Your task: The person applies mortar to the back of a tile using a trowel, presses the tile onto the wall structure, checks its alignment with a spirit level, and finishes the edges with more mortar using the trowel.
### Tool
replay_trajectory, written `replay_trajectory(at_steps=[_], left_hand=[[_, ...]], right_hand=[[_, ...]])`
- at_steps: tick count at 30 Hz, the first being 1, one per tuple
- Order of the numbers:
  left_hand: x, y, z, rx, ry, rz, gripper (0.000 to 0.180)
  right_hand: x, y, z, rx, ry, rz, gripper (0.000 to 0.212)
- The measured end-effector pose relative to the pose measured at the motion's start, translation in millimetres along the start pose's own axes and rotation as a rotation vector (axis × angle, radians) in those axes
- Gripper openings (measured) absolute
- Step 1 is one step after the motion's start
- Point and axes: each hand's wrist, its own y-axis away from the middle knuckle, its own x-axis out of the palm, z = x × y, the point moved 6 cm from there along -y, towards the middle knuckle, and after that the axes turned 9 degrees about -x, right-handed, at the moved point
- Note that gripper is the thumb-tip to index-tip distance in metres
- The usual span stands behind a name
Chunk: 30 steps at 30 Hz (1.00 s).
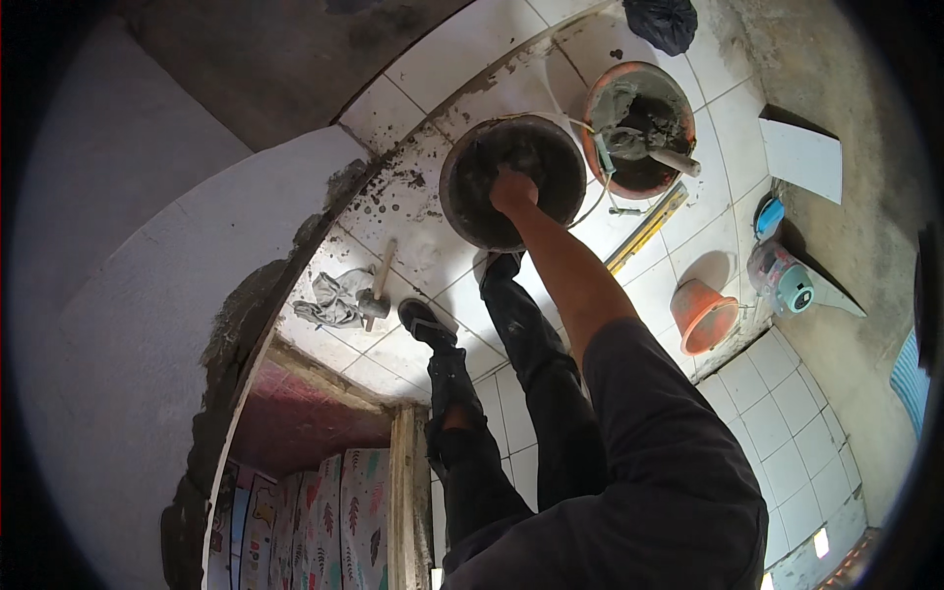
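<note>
My right arm reaches forward, and my right hand [513, 189] is down inside a round dark bucket [454, 211] standing on the tiled floor. The inside of the bucket is dark and looks wet. My fingers are lost in that darkness, so whether they hold anything does not show. Just right of it stands an orange-brown bucket [591, 162] with wet grey mortar [618, 103] in it. A tool with a pale handle [676, 161] leans in the mortar, its handle over the rim. My left hand is out of view.
A hammer [374, 300] and grey cloth [332, 303] lie left of my feet. To the right are a yellow spirit level [646, 231], a small orange bucket [704, 317] and a clear jug [775, 278]. A black plastic bag [662, 22] sits at the back. A mortar-edged wall [231, 334] rises left.
</note>
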Motion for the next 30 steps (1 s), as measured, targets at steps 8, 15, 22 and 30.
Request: replay_trajectory(at_steps=[8, 15, 22, 30], left_hand=[[9, -2, -3, 0.03, -0.002, -0.002, 0.064], [12, -2, -3, 0.047, 0.007, -0.007, 0.062], [10, -4, -3, 0.062, 0.002, -0.013, 0.061], [10, -4, -3, 0.071, 0.009, -0.026, 0.059]], right_hand=[[27, 0, -12, -0.212, 0.153, -0.071, 0.035], [24, 7, 6, -0.447, 0.298, 0.038, 0.026], [-1, 46, -8, -0.692, 0.366, 0.141, 0.034], [-29, 53, -32, -0.7, 0.425, 0.157, 0.031]])
